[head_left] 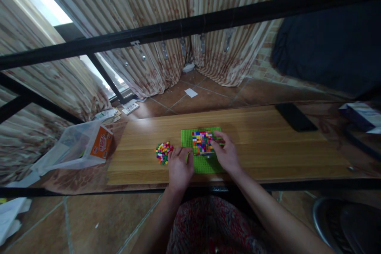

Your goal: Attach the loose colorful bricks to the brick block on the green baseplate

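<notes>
Patterned cloth on the lap sits nearest, under both forearms. Left hand rests at the near edge of the tabletop, touching the left side of the green baseplate; fingers curled together, and I cannot tell whether they pinch a brick. Right hand lies on the plate's right side, fingertips against the block of coloured bricks pressed onto its far half; fingers partly closed, contents hidden.

Loose bricks lie in a small heap just left of the plate, beside the left hand.

Judgement: bricks are being seated row by row; far half filled, near half bare green. Next move likely calls for a single brick picked from the heap and pressed square beside the last row, while the other hand steadies the plate.

Room: plate sits near the near edge, mid-length. Open wood on both sides. Dark flat slab at far right edge, well apart. Plastic bag with orange box off the left end.
</notes>
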### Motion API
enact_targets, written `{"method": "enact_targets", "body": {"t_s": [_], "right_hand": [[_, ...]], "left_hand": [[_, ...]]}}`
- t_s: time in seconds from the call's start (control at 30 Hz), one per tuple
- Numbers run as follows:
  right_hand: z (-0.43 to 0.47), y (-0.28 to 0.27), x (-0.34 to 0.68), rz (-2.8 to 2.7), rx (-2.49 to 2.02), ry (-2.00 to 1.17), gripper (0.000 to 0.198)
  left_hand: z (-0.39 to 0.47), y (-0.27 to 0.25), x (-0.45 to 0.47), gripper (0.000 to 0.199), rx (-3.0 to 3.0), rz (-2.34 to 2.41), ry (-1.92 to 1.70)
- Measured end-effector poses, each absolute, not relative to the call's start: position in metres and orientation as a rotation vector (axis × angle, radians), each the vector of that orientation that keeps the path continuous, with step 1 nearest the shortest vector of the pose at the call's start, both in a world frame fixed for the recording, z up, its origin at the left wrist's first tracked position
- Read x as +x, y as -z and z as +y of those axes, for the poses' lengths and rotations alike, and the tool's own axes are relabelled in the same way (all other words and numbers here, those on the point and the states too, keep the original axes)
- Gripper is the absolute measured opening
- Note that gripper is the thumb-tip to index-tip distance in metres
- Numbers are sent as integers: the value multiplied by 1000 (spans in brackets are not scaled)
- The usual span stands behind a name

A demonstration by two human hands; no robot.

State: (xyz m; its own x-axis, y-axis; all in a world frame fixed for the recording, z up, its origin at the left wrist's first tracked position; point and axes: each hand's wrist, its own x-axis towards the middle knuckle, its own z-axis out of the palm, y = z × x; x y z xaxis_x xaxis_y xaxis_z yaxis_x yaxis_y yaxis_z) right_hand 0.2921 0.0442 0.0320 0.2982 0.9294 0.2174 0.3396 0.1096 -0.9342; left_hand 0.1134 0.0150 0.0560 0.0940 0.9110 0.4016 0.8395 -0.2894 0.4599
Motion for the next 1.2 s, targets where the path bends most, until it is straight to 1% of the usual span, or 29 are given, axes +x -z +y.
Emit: {"method": "enact_targets", "body": {"t_s": [0.1, 0.23, 0.33, 0.43, 0.87, 1.07, 1.2], "right_hand": [[37, -19, 324, -1204, -1482, -561, 37], [30, 4, 368, -1354, -1632, -323, 36], [28, 16, 384, -1505, -1693, -160, 31], [29, 20, 385, -1614, -1672, -84, 26], [30, 23, 384, -1645, -1649, -55, 25], [30, 22, 383, -1626, -1655, -63, 27], [29, 20, 382, -1621, -1652, -74, 26]], "left_hand": [[-3, -44, 78, 15, 2135, 1890, -995], [-25, -32, 39, 14, 2001, 2091, -935], [-32, -28, 29, 14, 1948, 2182, -889], [-28, -28, 34, 15, 1939, 2212, -855], [-12, -28, 52, 14, 2080, 2286, -620], [-7, -26, 49, 14, 2169, 2244, -663], [-7, -29, 51, 15, 2124, 2188, -788]]}}
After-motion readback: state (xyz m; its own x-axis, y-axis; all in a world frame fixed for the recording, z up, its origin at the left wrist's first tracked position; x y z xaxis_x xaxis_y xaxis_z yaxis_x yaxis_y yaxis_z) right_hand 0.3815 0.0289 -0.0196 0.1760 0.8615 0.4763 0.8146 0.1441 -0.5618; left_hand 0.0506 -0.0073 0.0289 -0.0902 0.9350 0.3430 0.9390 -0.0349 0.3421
